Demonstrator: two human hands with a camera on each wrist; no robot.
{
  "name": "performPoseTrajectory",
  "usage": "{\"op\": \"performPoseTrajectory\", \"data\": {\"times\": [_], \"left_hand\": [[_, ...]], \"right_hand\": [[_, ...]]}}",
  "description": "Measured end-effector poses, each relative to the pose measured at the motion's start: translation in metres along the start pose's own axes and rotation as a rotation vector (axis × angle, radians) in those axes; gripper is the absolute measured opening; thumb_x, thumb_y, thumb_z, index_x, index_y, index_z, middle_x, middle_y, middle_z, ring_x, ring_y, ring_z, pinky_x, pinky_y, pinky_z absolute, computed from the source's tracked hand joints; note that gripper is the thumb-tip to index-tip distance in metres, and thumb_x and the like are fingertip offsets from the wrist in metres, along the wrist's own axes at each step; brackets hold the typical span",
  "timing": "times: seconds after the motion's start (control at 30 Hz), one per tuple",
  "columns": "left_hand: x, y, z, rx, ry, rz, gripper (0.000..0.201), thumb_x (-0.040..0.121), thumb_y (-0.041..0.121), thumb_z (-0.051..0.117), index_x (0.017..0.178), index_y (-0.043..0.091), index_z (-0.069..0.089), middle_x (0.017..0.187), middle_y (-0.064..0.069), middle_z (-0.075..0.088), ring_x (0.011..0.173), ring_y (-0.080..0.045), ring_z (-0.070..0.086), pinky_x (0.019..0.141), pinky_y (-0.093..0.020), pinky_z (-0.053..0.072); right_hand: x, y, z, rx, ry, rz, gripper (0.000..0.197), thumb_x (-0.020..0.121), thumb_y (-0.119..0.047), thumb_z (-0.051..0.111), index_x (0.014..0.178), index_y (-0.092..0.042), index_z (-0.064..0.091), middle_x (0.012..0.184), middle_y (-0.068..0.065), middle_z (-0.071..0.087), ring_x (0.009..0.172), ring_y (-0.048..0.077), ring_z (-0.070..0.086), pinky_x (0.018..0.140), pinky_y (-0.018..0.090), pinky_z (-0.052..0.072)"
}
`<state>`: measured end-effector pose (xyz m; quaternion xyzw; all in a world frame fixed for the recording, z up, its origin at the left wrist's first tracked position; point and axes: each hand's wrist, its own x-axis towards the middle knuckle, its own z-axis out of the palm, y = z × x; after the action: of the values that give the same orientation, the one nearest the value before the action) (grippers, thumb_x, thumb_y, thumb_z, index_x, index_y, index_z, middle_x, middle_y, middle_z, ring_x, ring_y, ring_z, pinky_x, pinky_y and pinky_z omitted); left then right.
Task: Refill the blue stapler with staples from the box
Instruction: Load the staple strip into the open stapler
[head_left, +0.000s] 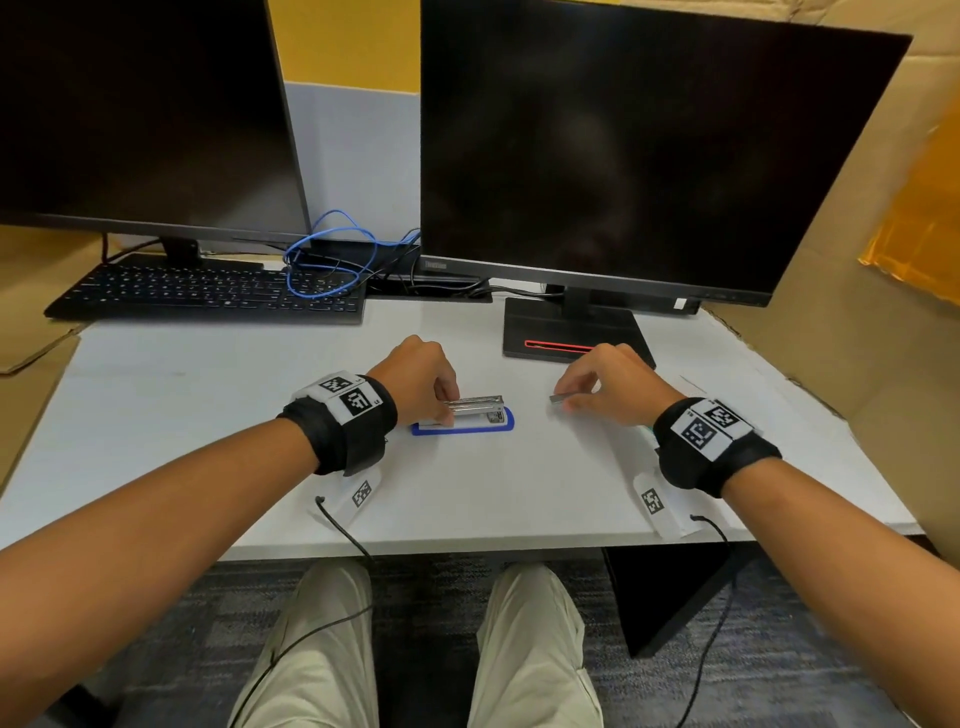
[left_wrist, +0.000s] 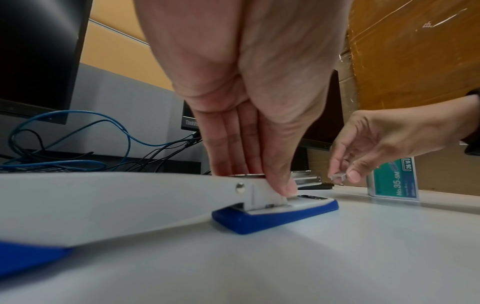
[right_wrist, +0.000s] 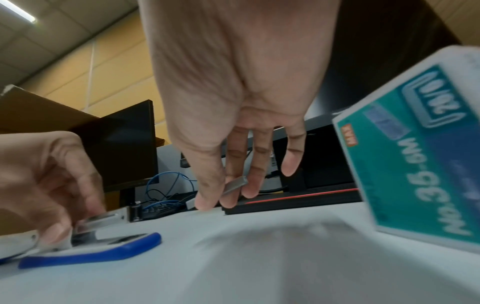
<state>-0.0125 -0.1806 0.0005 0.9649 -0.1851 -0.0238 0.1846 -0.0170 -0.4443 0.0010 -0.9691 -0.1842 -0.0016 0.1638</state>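
Note:
The blue stapler (head_left: 464, 425) lies in the middle of the white table with its white cover (left_wrist: 103, 201) swung open toward me, so the metal staple channel (head_left: 477, 404) is bare. My left hand (head_left: 447, 408) grips the channel's hinge end between thumb (left_wrist: 285, 188) and fingers. To the right of the stapler, my right hand (head_left: 566, 402) hovers just above the table and pinches a short strip of staples (right_wrist: 235, 185) between thumb and fingers. The teal staple box (left_wrist: 394, 181) stands on the table beside my right wrist; it is hidden in the head view.
Two dark monitors stand at the back, and the right one's black base (head_left: 571, 332) is just behind my right hand. A black keyboard (head_left: 208, 296) and blue cable (head_left: 332, 260) sit at the back left. Cardboard panels (head_left: 857, 260) close off the right side.

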Motion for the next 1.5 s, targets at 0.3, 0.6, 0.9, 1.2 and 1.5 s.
{"op": "performPoseTrajectory", "data": {"times": [0.3,0.6,0.9,1.2,1.5], "left_hand": [[-0.003,0.000,0.000,-0.018,-0.002,-0.003,0.026,0.073,0.020,0.082,0.097,0.011,0.079,0.089,-0.006,0.077,0.078,-0.015,0.067,0.072,-0.022,0.052],[-0.004,0.000,0.001,-0.023,0.009,-0.003,0.025,0.073,0.021,0.082,0.096,0.012,0.079,0.087,-0.006,0.076,0.082,-0.018,0.068,0.072,-0.024,0.052],[-0.003,-0.003,0.003,-0.031,0.019,0.005,0.027,0.072,0.020,0.083,0.097,0.011,0.078,0.087,-0.006,0.076,0.076,-0.016,0.068,0.073,-0.024,0.054],[-0.002,-0.007,0.004,-0.048,0.018,0.018,0.026,0.072,0.021,0.082,0.097,0.013,0.078,0.086,-0.004,0.077,0.074,-0.012,0.065,0.076,-0.026,0.057],[-0.004,-0.009,0.003,-0.026,0.015,0.031,0.028,0.075,0.022,0.080,0.101,0.014,0.077,0.092,-0.004,0.076,0.081,-0.013,0.062,0.083,-0.035,0.058]], "right_hand": [[0.027,-0.047,0.011,0.030,-0.008,-0.101,0.023,0.081,-0.029,0.075,0.102,-0.019,0.078,0.096,-0.005,0.074,0.081,0.009,0.061,0.084,0.029,0.045],[0.046,-0.067,0.025,0.010,-0.037,-0.136,0.022,0.080,-0.027,0.077,0.100,-0.018,0.079,0.094,0.000,0.076,0.071,0.007,0.057,0.069,0.023,0.046],[0.051,-0.071,0.030,-0.002,-0.051,-0.137,0.021,0.079,-0.028,0.077,0.098,-0.018,0.080,0.092,-0.001,0.077,0.073,0.009,0.061,0.076,0.029,0.051],[0.051,-0.071,0.031,-0.037,-0.055,-0.126,0.021,0.075,-0.035,0.080,0.094,-0.023,0.080,0.088,-0.005,0.077,0.077,0.013,0.057,0.080,0.035,0.052],[0.047,-0.065,0.024,-0.036,-0.046,-0.114,0.029,0.075,-0.032,0.081,0.101,-0.019,0.078,0.090,-0.003,0.076,0.079,0.011,0.060,0.089,0.033,0.045]]}}
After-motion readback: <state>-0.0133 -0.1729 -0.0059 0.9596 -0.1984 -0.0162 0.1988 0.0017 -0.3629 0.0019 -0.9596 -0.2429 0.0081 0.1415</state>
